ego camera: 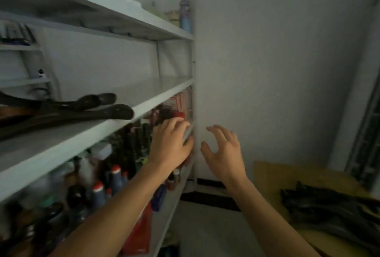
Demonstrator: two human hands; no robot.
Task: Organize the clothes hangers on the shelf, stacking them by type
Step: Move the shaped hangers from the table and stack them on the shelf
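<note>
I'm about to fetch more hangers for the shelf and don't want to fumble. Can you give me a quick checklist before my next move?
1. Left hand free: ok, fingers relaxed, holding nothing.
2. Right hand free: ok, open.
3. Dark hangers already on shelf: ok, lying flat, ends near the front edge.
4. Room beside them on the shelf: ok.
5. More hangers waiting on the wooden surface: ok, at right.
6. Types sorted: cannot tell, too blurred.

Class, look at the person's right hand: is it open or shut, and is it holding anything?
Open and empty. The right hand has its fingers spread and loosely bent in front of the white wall, with nothing between them.
</note>
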